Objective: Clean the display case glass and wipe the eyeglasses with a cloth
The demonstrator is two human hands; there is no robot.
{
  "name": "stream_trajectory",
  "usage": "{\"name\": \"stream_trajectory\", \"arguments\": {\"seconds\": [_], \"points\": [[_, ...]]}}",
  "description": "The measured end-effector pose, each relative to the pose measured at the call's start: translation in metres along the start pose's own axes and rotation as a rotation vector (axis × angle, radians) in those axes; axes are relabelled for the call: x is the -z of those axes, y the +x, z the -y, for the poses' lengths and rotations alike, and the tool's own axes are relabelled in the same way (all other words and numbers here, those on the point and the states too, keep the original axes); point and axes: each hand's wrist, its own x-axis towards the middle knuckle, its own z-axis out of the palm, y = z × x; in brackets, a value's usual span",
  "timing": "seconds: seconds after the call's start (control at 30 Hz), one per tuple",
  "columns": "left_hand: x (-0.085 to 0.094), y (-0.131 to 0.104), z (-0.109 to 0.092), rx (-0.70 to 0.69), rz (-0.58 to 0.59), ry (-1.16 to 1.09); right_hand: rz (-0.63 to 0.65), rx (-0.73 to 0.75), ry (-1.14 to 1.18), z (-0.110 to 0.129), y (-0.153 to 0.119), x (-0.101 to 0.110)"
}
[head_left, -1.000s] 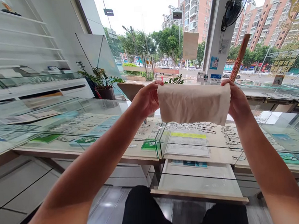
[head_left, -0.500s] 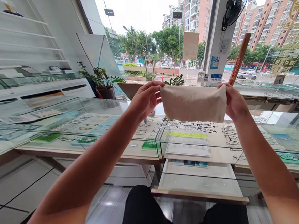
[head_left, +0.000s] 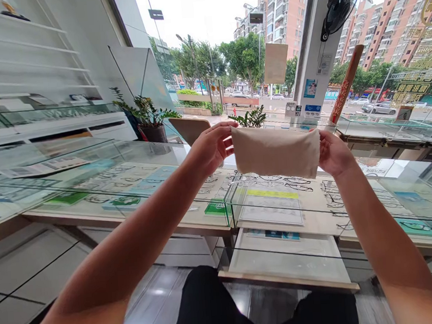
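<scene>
A beige cloth with zigzag-cut edges hangs stretched between my two hands, above the glass counter. My left hand pinches its upper left corner between thumb and fingers. At the upper right corner, my right hand grips the cloth, its fingertips partly behind the edge. The cloth's top edge sags slightly in the middle. Beneath it, rows of eyeglasses lie inside the display case, some hidden by the cloth.
An open white drawer juts out below the counter, above my knees. A glass display counter runs left and right. Potted plants stand on its far side, and a wall fan hangs at the upper right.
My right hand has moved slightly left and down, so the cloth's top edge is slacker. My left hand is nearly where it was, still pinching its corner.
</scene>
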Motion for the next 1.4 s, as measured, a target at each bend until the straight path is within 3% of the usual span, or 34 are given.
{"name": "stream_trajectory", "arguments": {"seconds": [0.2,0.5,0.73,1.1,1.23,1.4], "points": [[0.014,-0.007,0.002,-0.151,0.116,0.156,0.015,0.079,-0.054,-0.001,-0.019,0.001],[0.030,-0.027,0.006,-0.234,0.166,0.215,0.022,0.136,-0.041,-0.004,-0.049,-0.001],[0.021,-0.043,0.010,-0.199,0.078,0.206,-0.043,0.103,-0.033,-0.008,-0.057,-0.006],[0.024,-0.051,0.009,-0.305,0.012,0.571,0.016,-0.019,-0.208,-0.011,-0.065,-0.001],[0.029,-0.052,0.013,-0.233,0.021,0.656,0.016,-0.021,-0.267,-0.011,-0.064,0.001],[0.029,-0.052,0.024,-0.129,0.067,0.509,0.022,0.012,-0.296,-0.011,-0.063,0.000]]}}
